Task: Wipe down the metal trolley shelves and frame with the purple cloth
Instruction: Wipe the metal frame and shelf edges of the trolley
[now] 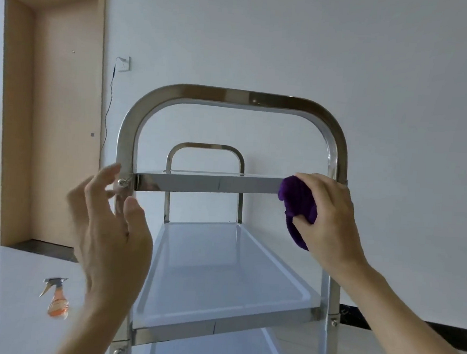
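Right hand point(331, 219) bunching fuzzy purple cloth point(298, 206), shiny steel trolley point(232, 96)

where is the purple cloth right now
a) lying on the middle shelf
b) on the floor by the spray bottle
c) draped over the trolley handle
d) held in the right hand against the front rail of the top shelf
d: the right hand grips the purple cloth and holds it at the right end of the top shelf's front rail, while the left hand is open beside the frame's left post.
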